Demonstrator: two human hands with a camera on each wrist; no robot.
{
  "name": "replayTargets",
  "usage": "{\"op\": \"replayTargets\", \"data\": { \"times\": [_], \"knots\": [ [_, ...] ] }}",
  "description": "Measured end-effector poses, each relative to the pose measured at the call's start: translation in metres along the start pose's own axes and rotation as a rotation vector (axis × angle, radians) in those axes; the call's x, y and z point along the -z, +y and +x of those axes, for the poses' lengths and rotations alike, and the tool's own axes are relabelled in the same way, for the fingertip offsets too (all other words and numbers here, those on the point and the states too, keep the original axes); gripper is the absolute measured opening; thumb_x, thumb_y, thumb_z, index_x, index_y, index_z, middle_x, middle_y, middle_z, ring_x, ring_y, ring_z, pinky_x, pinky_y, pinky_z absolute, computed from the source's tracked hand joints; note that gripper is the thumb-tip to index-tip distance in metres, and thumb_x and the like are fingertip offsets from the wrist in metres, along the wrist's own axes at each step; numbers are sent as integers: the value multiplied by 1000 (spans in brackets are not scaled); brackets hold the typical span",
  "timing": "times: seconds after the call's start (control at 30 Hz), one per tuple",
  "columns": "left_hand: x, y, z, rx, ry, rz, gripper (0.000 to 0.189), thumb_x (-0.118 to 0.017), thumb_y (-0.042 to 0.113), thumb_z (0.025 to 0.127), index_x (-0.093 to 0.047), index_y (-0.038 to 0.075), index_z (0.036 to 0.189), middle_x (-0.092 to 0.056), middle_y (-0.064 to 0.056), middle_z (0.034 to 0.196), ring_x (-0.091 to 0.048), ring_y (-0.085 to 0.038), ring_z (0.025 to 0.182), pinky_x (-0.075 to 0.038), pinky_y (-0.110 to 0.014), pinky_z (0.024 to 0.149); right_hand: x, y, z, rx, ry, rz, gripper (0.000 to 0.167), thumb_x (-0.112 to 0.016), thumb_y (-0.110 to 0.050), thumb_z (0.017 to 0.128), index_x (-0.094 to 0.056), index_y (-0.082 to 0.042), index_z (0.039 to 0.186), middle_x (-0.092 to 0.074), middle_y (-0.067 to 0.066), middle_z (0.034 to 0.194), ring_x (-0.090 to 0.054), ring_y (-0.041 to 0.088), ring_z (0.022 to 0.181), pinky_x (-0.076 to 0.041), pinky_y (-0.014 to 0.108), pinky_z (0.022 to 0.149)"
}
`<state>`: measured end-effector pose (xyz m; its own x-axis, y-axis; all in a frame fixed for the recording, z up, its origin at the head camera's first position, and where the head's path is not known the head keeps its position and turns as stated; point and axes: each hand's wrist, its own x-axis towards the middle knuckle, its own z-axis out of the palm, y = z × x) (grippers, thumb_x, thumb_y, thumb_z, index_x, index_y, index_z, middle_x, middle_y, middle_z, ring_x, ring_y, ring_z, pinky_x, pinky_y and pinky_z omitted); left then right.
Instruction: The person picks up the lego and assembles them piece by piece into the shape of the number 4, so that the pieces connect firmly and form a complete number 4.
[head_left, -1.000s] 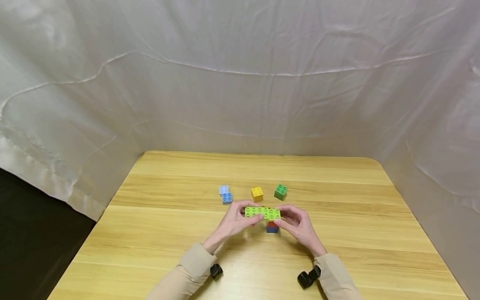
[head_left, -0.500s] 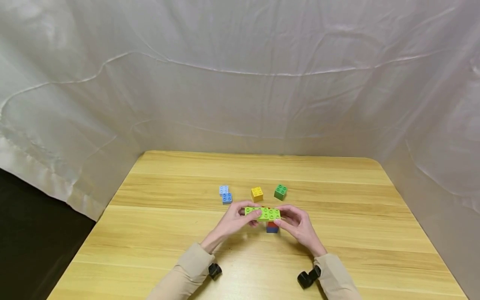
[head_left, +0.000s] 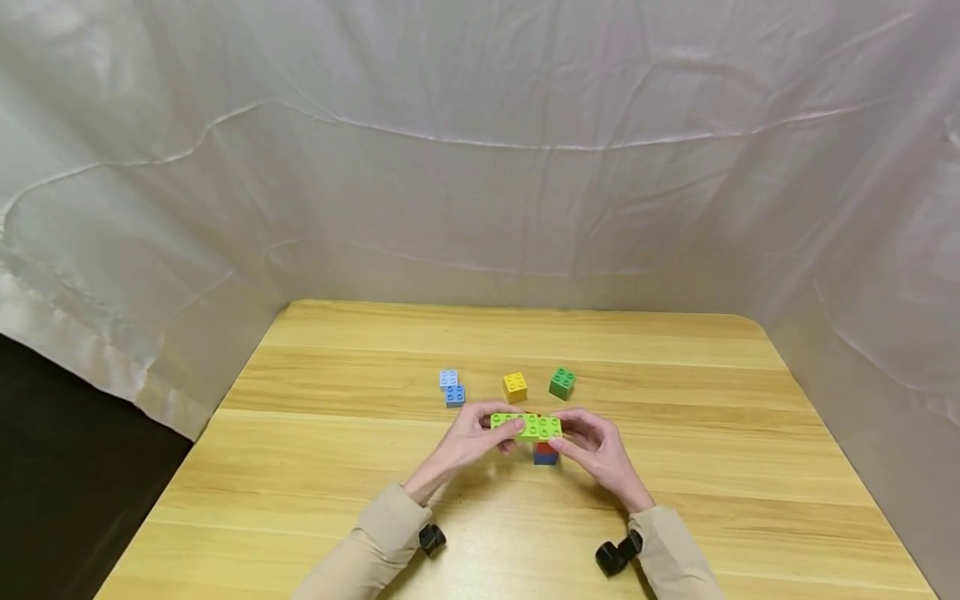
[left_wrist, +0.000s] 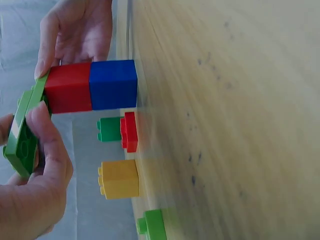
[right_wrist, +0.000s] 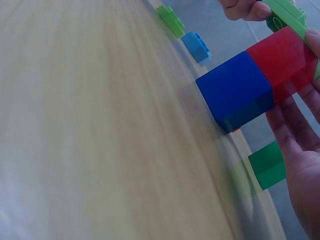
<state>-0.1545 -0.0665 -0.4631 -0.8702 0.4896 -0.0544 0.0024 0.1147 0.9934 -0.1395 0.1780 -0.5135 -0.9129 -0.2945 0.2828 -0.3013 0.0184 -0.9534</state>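
Observation:
A blue brick [left_wrist: 114,85] stands on the table with a red brick [left_wrist: 69,88] on top of it. Over the red one sits a flat lime-green piece [head_left: 550,427]. My right hand [head_left: 600,454] pinches that piece at the stack's right side, its fingers along the red brick in the right wrist view. Between thumb and fingers, my left hand [head_left: 468,442] grips a longer lime-green building brick [left_wrist: 21,137], which juts out left of the stack. The thumb lies over its studs and covers part of it. The two lime pieces meet edge to edge in the head view.
Beyond the hands are a yellow brick [head_left: 515,387], a green brick [head_left: 562,383] and two blue bricks, one light [head_left: 448,380] and one darker [head_left: 455,396]. A small red piece [left_wrist: 130,132] lies behind the stack. Grey cloth [head_left: 480,200] hangs behind the table.
My left thumb has shifted from the longer lime brick's front edge up onto its studs and slightly left. The right hand and the stack keep their place.

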Motion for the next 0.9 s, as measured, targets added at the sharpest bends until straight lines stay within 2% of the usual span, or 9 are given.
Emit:
{"op": "replayTargets", "data": {
  "times": [0.07,0.17,0.27,0.47,0.6,0.67,0.8,0.9],
  "knots": [
    [1,-1,1,-4,-12,6,34,-63,15,99,-64,-5,126,-71,-26,104,-69,-22,72,-62,-55,80,0,0,0,1,-2,0,34,-69,2,91,-61,9,123,-69,-10,116,-67,8,108,-56,19,97],
    [4,-2,0,-1,-30,12,35,-63,17,100,-63,-4,128,-70,-30,107,-70,-40,82,-60,-59,84,0,0,0,8,-8,0,34,-69,2,91,-61,9,123,-69,-9,116,-67,7,108,-57,19,97],
    [9,-4,-1,-8,-22,41,39,-62,21,101,-61,-4,131,-70,-29,112,-69,-48,92,-60,-58,87,0,0,1,7,-8,-2,34,-69,2,91,-61,9,123,-69,-9,116,-67,7,108,-57,19,97],
    [28,-9,-6,-33,39,121,42,-58,27,103,-60,-2,132,-70,-21,118,-67,-37,97,-59,-53,89,0,0,1,-19,7,-23,34,-71,0,90,-61,8,123,-69,-8,116,-67,7,108,-56,18,97],
    [44,-14,-8,-52,30,134,43,-56,28,104,-58,-3,134,-67,-24,126,-65,-43,110,-57,-52,99,0,1,1,-32,10,-24,35,-71,-1,90,-61,7,123,-69,-7,116,-67,7,108,-56,18,97],
    [52,-16,-10,-65,23,148,44,-59,26,103,-57,-5,134,-66,-26,125,-65,-42,112,-57,-47,100,1,1,2,-29,8,-22,35,-71,0,90,-61,8,123,-69,-7,116,-67,7,108,-56,17,97],
    [64,-19,-12,-60,11,204,47,-72,18,92,-60,-5,131,-68,-23,118,-66,-33,105,-57,-40,97,1,2,2,-16,6,-14,35,-71,0,90,-61,8,123,-69,-8,115,-67,7,107,-57,17,96],
    [70,-20,-14,-53,-13,240,52,-78,8,83,-60,-7,130,-66,-26,118,-63,-37,108,-55,-47,101,1,3,2,5,9,-11,34,-70,2,90,-61,10,122,-69,-10,115,-67,7,106,-57,17,94]
  ]
}}
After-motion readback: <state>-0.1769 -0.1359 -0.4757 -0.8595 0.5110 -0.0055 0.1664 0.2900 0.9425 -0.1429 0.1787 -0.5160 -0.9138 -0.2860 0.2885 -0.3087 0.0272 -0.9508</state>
